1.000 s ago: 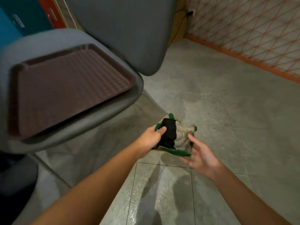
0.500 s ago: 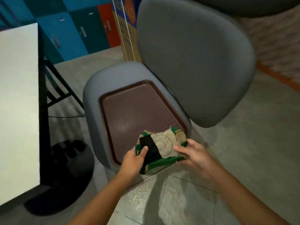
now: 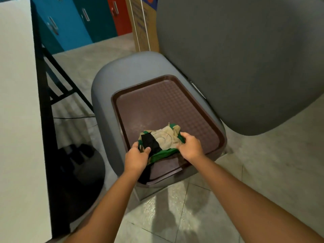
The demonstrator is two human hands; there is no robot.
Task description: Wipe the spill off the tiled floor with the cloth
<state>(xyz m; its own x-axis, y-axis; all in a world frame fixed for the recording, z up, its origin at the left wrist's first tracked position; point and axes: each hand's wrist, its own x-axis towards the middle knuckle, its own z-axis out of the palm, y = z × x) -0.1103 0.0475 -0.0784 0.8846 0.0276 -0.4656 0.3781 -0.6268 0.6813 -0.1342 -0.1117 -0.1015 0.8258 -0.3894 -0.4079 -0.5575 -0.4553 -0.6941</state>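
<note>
The cloth (image 3: 165, 139), a bunched patchwork of beige, green and black, sits over the near part of a brown tray (image 3: 163, 106). My left hand (image 3: 137, 157) pinches its black left edge. My right hand (image 3: 190, 147) grips its right side. Both hands hold it just above or on the tray surface; I cannot tell which. The tiled floor (image 3: 175, 213) below my forearms looks glossy and wet, with bright speckled reflections.
The tray rests on the seat of a grey chair (image 3: 103, 85), whose big backrest (image 3: 236, 58) fills the upper right. A white table (image 3: 15, 102) with black legs stands at the left, above a dark round base (image 3: 84, 172). Blue and red lockers (image 3: 73, 20) line the far wall.
The cloth went from the floor up over the chair and onto the near part of the tray. My right hand, open beside it a second ago, now grips it. My view swung left.
</note>
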